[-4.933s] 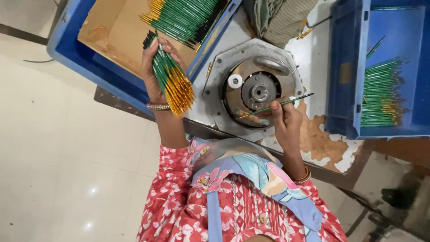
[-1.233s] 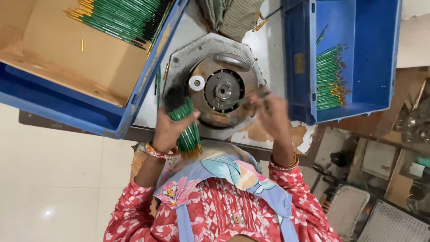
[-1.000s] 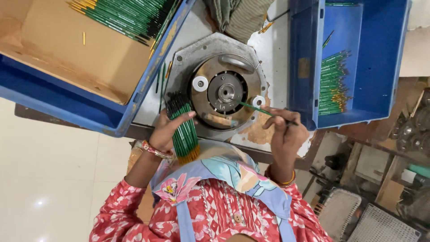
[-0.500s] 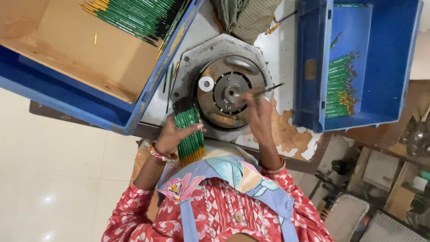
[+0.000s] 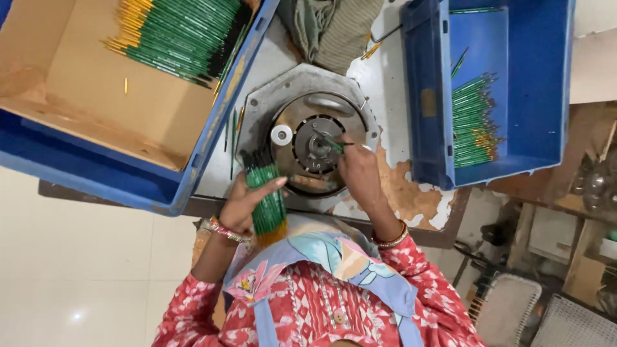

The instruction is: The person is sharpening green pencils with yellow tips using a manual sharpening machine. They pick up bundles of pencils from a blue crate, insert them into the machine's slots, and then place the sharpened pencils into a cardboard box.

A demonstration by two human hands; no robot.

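- The right hand (image 5: 360, 170) has come back over the round metal machine (image 5: 308, 144), which is bolted near the front edge of the worn bench (image 5: 398, 193). Half a second ago that hand hung over the machine's right side with a pencil sticking out to the right; now the fingers are pinched on a single green pencil (image 5: 339, 145) whose tip points left into the dark hub at the centre of the disc.
- So another pencil looks to be going into the machine, one at a time, as the work has run over the last few seconds.
- The pencil lies just beyond the fingertips, between them and the hub. Whether its tip is already inside the hub I cannot tell from here.
- The left hand (image 5: 247, 202) is clenched around a thick bundle of green pencils (image 5: 265, 199), held upright at the bench's front edge, just left of the machine. It sits much where it was a moment ago, dark tips away from the person, brownish ends toward the apron.
- A small white roller (image 5: 281, 134) sits on the disc, just left of the hub.
- A blue crate with a cardboard liner (image 5: 83, 128) at the bench's left end holds a heap of green pencils (image 5: 180, 35).
- A second blue crate (image 5: 514, 83) at the right end holds a smaller stack (image 5: 474, 122).
- A folded cloth (image 5: 331, 29) lies at the back edge.
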